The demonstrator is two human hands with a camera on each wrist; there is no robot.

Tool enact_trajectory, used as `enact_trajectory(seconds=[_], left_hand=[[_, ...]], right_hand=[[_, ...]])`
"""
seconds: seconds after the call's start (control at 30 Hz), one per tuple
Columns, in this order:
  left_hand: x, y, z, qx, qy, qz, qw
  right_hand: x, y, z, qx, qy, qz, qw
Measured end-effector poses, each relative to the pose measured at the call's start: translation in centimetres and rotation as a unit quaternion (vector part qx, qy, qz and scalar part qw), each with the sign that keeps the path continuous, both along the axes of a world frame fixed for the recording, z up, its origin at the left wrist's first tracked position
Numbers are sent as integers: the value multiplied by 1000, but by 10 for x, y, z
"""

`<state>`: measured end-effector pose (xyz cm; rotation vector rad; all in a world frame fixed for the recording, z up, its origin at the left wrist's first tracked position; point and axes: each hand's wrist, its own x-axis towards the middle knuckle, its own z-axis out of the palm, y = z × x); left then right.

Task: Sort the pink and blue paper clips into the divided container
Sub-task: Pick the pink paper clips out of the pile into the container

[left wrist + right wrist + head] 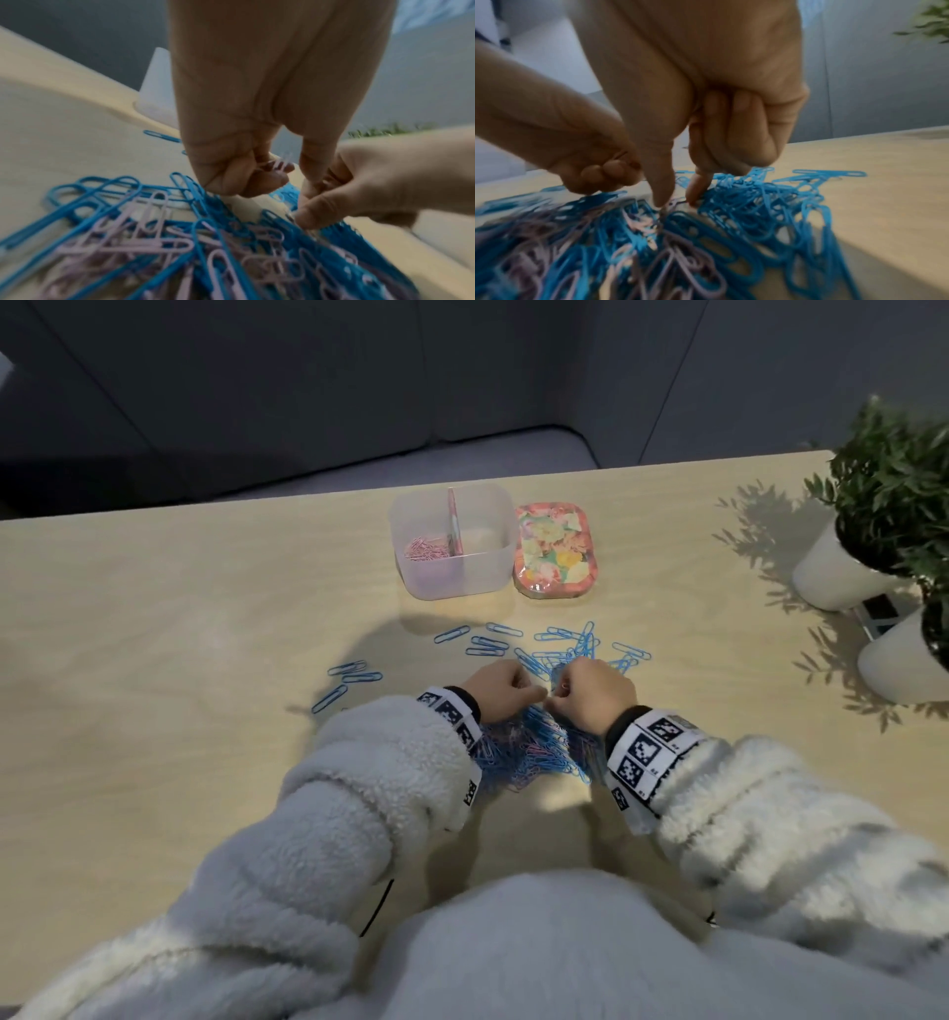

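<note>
A pale wooden desk [179, 618] is seen before a dark grey wall, with two potted plants [893, 495] in white pots at its right edge. Both forearms, in fleecy white sleeves with patterned wrist bands, are brought together over the middle of the desk, knuckles up and fingers turned downward.

The left hand [500, 693] is held curled above the heap; in the left wrist view a few pink clips [279, 163] are seen gathered under its bent fingers [259, 182]. The right hand [595, 693] is lowered into the heap with thumb and forefinger [663, 182] narrowed to a pinch, the other fingers folded into the palm. A pinkish wire is seen at the tips, but whether it is actually gripped cannot be told through the blur.

The mixed pile of paper clips [529, 747] lies beneath and between the wrists, blue and pink tangled with long axes running every way. Loose blue clips [544, 644] are scattered flat on the desk beyond the hands, mostly lying left to right or slightly slanted, with a few more [349, 677] off to the left.

The divided container [452, 577], translucent and square, stands at the far side of the desk, its partition running front to back. Pink clips [426, 549] lie in its left compartment. A floral lid [554, 549] lies flat just beside it on the right.
</note>
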<state>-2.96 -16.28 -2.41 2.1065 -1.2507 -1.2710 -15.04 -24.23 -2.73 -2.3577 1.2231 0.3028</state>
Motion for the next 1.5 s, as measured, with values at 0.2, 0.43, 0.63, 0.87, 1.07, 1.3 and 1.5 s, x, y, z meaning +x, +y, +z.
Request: enact_trajectory(seconds=[0.2, 0.43, 0.63, 0.87, 1.07, 1.3, 1.5], left_hand=[[1, 6, -12, -10, -164, -49, 985], [4, 8, -5, -97, -179, -73, 976], [-4, 4, -12, -110, -223, -107, 963], [-1, 5, -16, -88, -231, -140, 959], [7, 10, -9, -97, -141, -39, 985], [25, 16, -2, -81, -14, 47, 996], [24, 14, 7, -7, 141, 141, 980]], right_hand=[[-5, -18, -3, 37, -62, -79, 994], [-47, -30, 10, 325, -269, -197, 885], [-55, -15, 19, 414, -260, -248, 836], [-58, -8, -9, 134, -100, 22, 986], [-53, -4, -10, 117, -77, 28, 990], [-56, -19, 8, 346, -269, -145, 887], [-59, -23, 14, 460, -318, -262, 787]])
